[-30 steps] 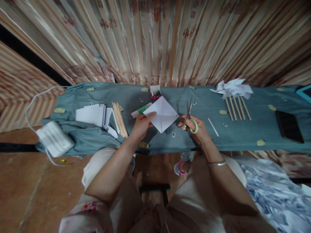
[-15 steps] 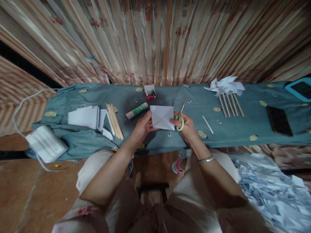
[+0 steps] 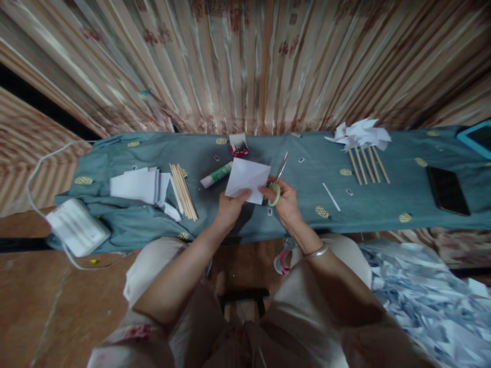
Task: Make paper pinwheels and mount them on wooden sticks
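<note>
A square sheet of white paper [image 3: 248, 178] is held up over the table, tilted a little. My left hand [image 3: 231, 207] pinches its lower edge, thumb on top. At the sheet's right corner, the thumb of my right hand [image 3: 286, 202] touches the paper. That same hand keeps hold of a pair of scissors [image 3: 276, 189] with pale green handles, blades pointing up and away. Just behind the paper lie a glue stick [image 3: 217, 175] with a green label and a small red-and-white box [image 3: 239, 147] of metal pins.
Left on the cloth-covered table [image 3: 126, 225] are stacked white papers [image 3: 134, 186], wooden sticks [image 3: 184, 193] and a white power strip [image 3: 79, 227]. Rightward are a paper strip [image 3: 331, 197], paper pinwheels [image 3: 362, 135] on sticks, a phone [image 3: 447, 190] and a blue-framed device [image 3: 477, 140]. Paper scraps [image 3: 429, 301] heap lower right.
The paper has turned and tilted, and its fold creases no longer show clearly. My left hand has shifted from its left side to its lower edge. The scissors moved slightly left.
</note>
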Demonstrator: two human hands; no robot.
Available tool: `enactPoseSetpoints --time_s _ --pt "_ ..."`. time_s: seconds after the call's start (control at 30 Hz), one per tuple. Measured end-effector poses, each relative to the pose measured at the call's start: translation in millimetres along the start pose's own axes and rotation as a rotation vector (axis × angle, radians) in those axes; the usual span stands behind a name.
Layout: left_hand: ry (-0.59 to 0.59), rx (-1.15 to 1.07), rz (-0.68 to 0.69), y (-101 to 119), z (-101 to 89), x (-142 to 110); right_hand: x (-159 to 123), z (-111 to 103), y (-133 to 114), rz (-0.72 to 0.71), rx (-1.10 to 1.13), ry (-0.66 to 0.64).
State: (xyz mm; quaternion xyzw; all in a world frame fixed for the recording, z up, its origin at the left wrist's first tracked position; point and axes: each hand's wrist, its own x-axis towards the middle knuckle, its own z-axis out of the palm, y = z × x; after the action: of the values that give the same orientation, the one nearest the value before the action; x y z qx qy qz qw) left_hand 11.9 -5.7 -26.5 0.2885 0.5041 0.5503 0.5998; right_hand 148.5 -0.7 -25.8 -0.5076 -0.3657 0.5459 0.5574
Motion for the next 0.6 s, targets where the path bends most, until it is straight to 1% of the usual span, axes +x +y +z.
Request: enactPoseSetpoints --time_s 0.1,0.17,0.3,0.43,0.53,0.6 --pt "0.019 0.009 0.044 4 -2.9 4 -3 1 -2 0.016 -0.028 -0.036" --pt "0.036 0.009 0.084 10 -4.8 7 -6 0 -3 0.039 -0.049 -0.082" --pt "0.1 0.029 0.163 21 -10.1 15 -14 -6 -6 0.135 -0.123 -0.259" --pt "0.169 0.041 0.181 27 -15.5 21 -24 -14 -10 0.219 -0.204 -0.476" --pt "0.166 0.039 0.177 27 -17.2 23 -30 -19 -11 0.266 -0.25 -0.595" --pt "0.153 0.036 0.174 25 -16.8 22 -32 -21 -12 0.279 -0.271 -0.628"
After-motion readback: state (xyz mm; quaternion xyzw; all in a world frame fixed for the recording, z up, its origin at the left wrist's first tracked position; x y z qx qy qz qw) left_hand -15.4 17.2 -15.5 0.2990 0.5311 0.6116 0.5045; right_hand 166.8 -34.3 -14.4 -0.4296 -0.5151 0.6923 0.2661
